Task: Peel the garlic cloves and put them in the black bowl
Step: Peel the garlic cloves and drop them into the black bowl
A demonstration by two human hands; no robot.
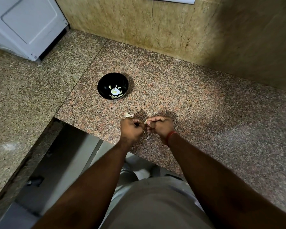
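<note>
A black bowl [112,85] stands on the speckled granite counter [196,100], with several peeled garlic cloves [115,96] lying at its bottom around a bright reflection. Nearer the counter's front edge, my left hand [132,129] and my right hand [160,127] are held close together, fingers curled. Between them they pinch a small pale garlic clove [145,122], mostly hidden by the fingers. A red band circles my right wrist. Bits of papery garlic skin [128,115] lie on the counter just beyond my left hand, and another scrap [147,138] lies below the hands.
A white appliance [26,25] stands at the back left. Beige stone walls [172,25] close the counter at the back and right. A gap with a dark lower ledge [59,162] opens to the left of my arms.
</note>
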